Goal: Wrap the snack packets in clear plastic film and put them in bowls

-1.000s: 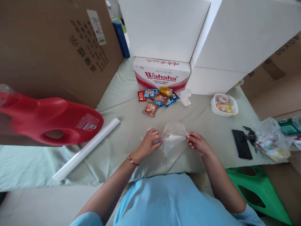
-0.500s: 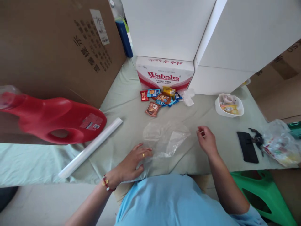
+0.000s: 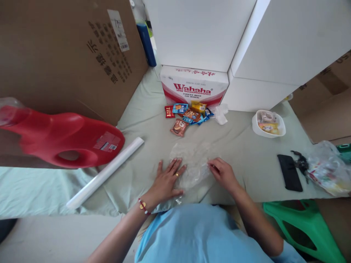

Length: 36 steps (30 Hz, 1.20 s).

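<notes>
A clear plastic bag [image 3: 196,164] lies crumpled and flattened on the green cloth in front of me. My left hand [image 3: 169,179] rests on its left side, palm down with the fingers spread. At the bag's right edge, my right hand [image 3: 222,172] has thumb and fingers pinched together on the thin plastic. Beyond the bag is a pile of small wrapped snacks [image 3: 192,115], in red, blue, yellow and brown packets. One brown packet [image 3: 179,127] lies nearest to the bag.
Behind the snacks stands a Wahaha box [image 3: 194,87]. A red jug [image 3: 71,138] and a white plastic roll [image 3: 105,173] lie on the left. To the right are a white bowl [image 3: 256,128] with packets, a black phone [image 3: 290,172], keys [image 3: 301,162] and a filled bag [image 3: 326,166].
My right hand has moved left from beside the bag and now pinches its edge. My left hand has shifted further onto the bag with fingers spread. The bag looks flatter.
</notes>
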Available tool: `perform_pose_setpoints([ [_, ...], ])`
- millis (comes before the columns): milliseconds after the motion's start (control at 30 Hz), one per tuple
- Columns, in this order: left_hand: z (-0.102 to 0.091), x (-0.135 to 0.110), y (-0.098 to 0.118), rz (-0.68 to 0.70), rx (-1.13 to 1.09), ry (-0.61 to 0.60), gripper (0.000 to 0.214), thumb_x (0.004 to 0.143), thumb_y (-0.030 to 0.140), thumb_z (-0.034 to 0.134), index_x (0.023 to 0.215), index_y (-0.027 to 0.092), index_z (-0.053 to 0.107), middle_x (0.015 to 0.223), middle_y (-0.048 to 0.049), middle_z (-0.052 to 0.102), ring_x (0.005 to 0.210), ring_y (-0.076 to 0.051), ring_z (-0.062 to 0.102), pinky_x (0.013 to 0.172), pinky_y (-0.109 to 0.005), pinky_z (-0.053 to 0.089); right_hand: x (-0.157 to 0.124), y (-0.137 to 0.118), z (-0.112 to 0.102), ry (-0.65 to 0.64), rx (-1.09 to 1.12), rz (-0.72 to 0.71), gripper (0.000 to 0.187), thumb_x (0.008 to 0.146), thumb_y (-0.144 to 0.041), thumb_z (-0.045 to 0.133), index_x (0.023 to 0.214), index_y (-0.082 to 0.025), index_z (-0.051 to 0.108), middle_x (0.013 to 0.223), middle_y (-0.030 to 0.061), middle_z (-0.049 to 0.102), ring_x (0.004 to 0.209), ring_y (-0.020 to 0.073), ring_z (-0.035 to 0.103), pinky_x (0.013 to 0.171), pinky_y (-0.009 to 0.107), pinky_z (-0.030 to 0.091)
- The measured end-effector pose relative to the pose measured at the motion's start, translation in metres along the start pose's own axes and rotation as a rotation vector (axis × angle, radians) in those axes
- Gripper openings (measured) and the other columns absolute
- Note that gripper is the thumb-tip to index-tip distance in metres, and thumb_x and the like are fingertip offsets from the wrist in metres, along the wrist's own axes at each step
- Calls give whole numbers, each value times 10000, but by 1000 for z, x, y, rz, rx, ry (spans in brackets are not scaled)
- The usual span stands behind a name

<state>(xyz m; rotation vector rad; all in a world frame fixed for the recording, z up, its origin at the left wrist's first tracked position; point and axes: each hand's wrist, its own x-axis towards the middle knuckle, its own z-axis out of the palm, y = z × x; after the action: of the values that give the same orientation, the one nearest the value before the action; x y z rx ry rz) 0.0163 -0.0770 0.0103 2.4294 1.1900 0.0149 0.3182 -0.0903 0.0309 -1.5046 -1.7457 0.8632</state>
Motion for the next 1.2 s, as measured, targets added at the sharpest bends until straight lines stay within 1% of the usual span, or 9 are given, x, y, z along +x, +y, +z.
perform_pose_setpoints([
  [133, -1, -4, -3, -19, 16, -111, 1124, 763, 671, 801, 1681, 287, 279, 1768, -207, 156, 1623, -448, 192, 1202, -811, -55, -46, -10, -34, -10, -21, -46, 165, 1009, -301, 611, 1043, -296, 772, 939, 69, 727, 842, 225, 691, 745, 340, 535],
  [300, -11, -3, -6, -15, 19, -209, 1158, 756, 644, 823, 1691, 305, 231, 1778, -187, 70, 1642, -441, 124, 1205, -804, -72, -100, 14, -76, -293, -236, 78, 253, 1033, -284, 529, 1003, -256, 779, 916, 62, 754, 804, 211, 719, 713, 322, 557],
  [400, -17, -1, -5, -21, 31, -256, 1166, 761, 645, 824, 1694, 312, 210, 1779, -172, 25, 1652, -418, 92, 1223, -784, -58, -106, 16, -91, -73, -305, 126, 241, 1035, -309, 535, 1034, -221, 759, 929, 69, 765, 826, 213, 737, 753, 327, 585],
  [533, -21, 10, 4, -51, 59, -269, 1177, 749, 610, 850, 1694, 320, 211, 1775, -182, -4, 1654, -420, 68, 1226, -791, -11, -77, -18, -65, 187, -274, -3, 221, 1056, -282, 534, 1159, -211, 717, 1073, 91, 758, 973, 208, 728, 868, 330, 601],
  [700, -19, 11, 7, -30, 52, -234, 1173, 741, 558, 877, 1690, 325, 228, 1779, -193, 35, 1646, -449, 79, 1215, -815, 48, -48, -24, -5, -251, -433, -243, 393, 973, -132, 603, 1344, -221, 697, 1538, 133, 583, 1444, 310, 511, 1169, 532, 481],
  [867, -26, -17, -13, 17, -75, 51, 893, 861, 461, 790, 1641, 327, 375, 1773, -160, 198, 1645, -436, 112, 1241, -777, 149, -61, 10, -19, -210, -546, -135, 333, 946, -115, 622, 1257, -132, 742, 1515, 222, 572, 1451, 372, 489, 1142, 598, 498],
  [967, -46, -22, -9, -15, -210, 438, 434, 972, 354, 651, 1401, 284, 642, 1607, -138, 521, 1581, -370, 347, 1233, -680, 326, -60, -7, -38, -73, -451, -164, 296, 1025, -188, 554, 1263, -156, 727, 1408, 187, 651, 1375, 314, 550, 1124, 547, 529],
  [1067, -69, -6, 20, -97, -372, 785, 166, 1012, 222, 568, 1076, 248, 719, 1199, -69, 751, 1277, -230, 656, 1133, -467, 509, -43, -34, -26, -89, -377, -189, 331, 1042, -175, 522, 1321, -176, 699, 1337, 149, 700, 1320, 271, 590, 1123, 496, 538],
  [1200, -68, 34, 66, 126, -458, 702, 242, 1039, 188, 504, 1149, 240, 713, 1192, -59, 770, 1175, -164, 706, 1064, -349, 556, -22, -41, 33, -318, -414, -260, 337, 968, -113, 593, 1275, -127, 731, 1397, 166, 689, 1362, 310, 590, 1149, 480, 515],
])
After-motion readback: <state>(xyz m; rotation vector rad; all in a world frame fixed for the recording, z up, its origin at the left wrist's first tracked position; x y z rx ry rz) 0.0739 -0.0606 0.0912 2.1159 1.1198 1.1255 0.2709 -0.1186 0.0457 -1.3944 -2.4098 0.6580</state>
